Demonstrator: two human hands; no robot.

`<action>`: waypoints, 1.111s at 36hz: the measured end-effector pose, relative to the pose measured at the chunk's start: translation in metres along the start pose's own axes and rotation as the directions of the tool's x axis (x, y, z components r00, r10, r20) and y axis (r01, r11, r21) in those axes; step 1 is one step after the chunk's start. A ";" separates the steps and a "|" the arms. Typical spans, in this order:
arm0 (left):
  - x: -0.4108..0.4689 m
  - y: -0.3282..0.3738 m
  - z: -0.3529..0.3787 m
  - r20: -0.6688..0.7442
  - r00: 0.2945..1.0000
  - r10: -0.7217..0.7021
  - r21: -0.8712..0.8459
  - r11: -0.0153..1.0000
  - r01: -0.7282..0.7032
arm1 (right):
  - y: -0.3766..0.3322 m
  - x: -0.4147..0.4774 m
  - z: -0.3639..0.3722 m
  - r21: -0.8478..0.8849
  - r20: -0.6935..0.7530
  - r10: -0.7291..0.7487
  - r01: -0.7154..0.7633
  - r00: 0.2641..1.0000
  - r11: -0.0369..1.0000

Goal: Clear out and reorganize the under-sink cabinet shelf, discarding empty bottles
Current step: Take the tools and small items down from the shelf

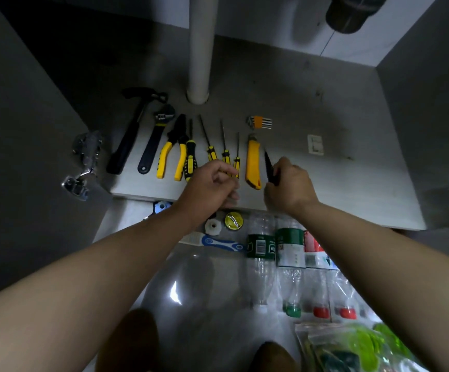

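Cabinet shelf (338, 170); right hand (290, 186) around black tool (269, 167)

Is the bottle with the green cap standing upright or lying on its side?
Lying on its side: the bottle stretches flat along the floor, its green cap pointing toward the camera.

Grey cabinet walls (16, 130), white pipe (201, 49) at back, glossy floor (116, 224) reflecting light

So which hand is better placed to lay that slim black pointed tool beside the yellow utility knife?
Probably the right hand: it grips the slim black pointed tool, just right of the yellow utility knife. The left hand is across the knife, over the small yellow-and-black screwdrivers.
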State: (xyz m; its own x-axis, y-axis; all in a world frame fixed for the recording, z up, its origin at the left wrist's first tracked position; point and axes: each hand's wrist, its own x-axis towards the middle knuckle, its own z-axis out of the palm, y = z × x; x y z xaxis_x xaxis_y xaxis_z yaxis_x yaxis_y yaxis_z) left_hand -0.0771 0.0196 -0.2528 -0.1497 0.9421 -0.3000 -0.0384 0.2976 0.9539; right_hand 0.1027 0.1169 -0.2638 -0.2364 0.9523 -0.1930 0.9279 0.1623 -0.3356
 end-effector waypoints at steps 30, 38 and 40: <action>0.029 -0.003 -0.035 -0.118 0.989 -0.092 -0.380 0.924 0.041 | -0.018 0.123 -0.007 -0.345 0.332 -0.203 0.319 0.921 0.883; 0.022 -0.009 -0.031 -0.065 0.993 -0.103 -0.370 0.926 0.072 | -0.007 0.074 -0.005 -0.390 0.065 -0.203 0.213 0.977 0.896; 0.020 -0.010 -0.028 -0.054 0.994 -0.099 -0.365 0.928 0.072 | -0.002 0.060 -0.007 -0.427 -0.028 -0.237 0.203 0.971 0.881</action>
State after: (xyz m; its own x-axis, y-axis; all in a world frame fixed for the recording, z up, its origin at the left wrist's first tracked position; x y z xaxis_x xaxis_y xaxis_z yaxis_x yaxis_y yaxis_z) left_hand -0.1075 0.0314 -0.2677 -0.1986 0.8983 -0.3920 -0.4074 0.2881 0.8666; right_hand 0.0885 0.1760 -0.2685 -0.4412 0.8937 -0.0818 0.8930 0.4462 0.0584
